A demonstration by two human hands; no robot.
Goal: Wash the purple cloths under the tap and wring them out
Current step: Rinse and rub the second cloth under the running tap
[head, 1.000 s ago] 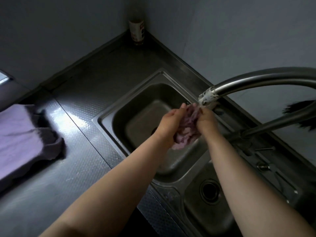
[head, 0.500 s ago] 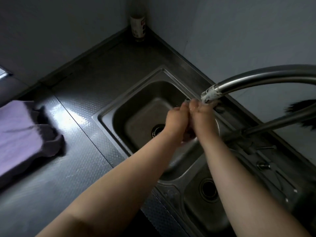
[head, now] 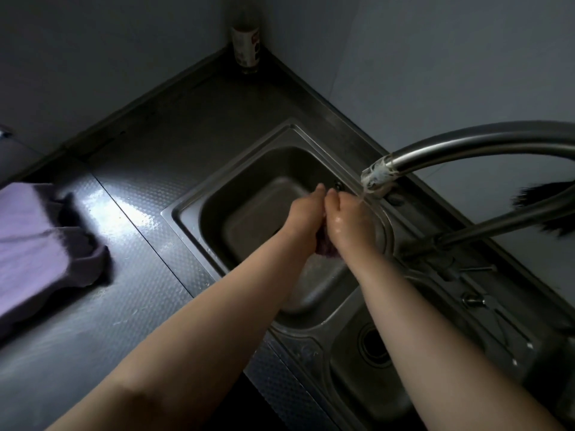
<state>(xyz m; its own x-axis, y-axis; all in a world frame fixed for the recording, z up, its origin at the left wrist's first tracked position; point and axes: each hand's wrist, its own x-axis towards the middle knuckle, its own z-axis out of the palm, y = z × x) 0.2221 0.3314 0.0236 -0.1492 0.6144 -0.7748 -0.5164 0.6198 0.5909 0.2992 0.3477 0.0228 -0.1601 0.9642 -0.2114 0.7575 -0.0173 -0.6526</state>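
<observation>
Over the sink point(head: 186, 213), both hands (L point(head: 303, 217), R point(head: 348, 222)) now clamp the purple cloth point(head: 418, 248), mostly hidden vs. 1 s ago.

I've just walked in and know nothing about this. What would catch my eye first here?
Two bare hands, the left hand and the right hand, pressed together over the larger sink basin, squeezing a bunched purple cloth just below the curved tap spout. Off to the left, more purple cloth lies on the shiny steel counter.
</observation>
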